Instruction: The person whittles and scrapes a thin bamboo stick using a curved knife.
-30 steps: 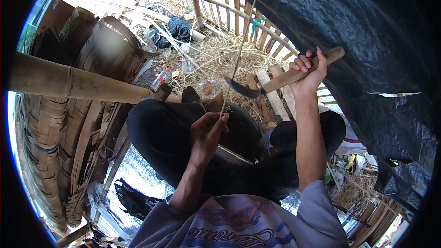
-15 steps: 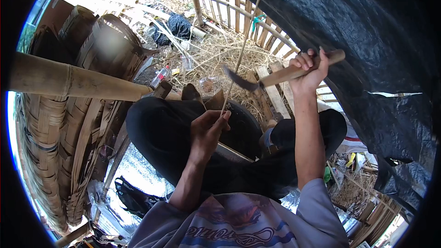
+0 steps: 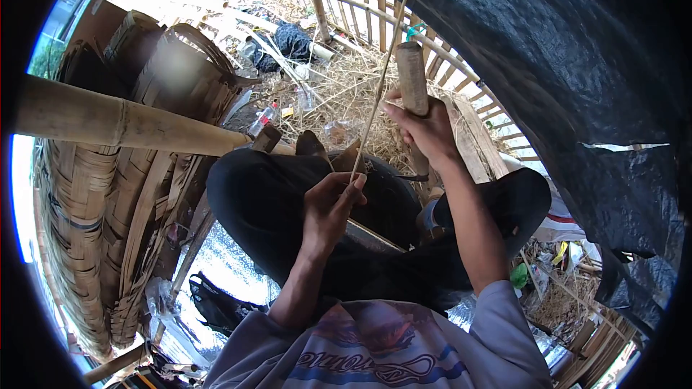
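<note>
A bottle [image 3: 263, 121] with a red label, unreadable, lies on the ground [image 3: 249, 101]. The left hand [image 3: 330, 210] pinches the slanting thin strip's [image 3: 378, 94] lower part. Shirt [image 3: 378, 331] lettering is illegible. Rightmost, the right hand [image 3: 427, 128] grasps the curved knife [image 3: 413, 79], butt up, beside the strip.

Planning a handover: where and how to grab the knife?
Probably the free end of its thick wooden handle, coming from the side away from the wearer: it juts past the right hand, while the dark blade is on the near side, by the legs.
</note>
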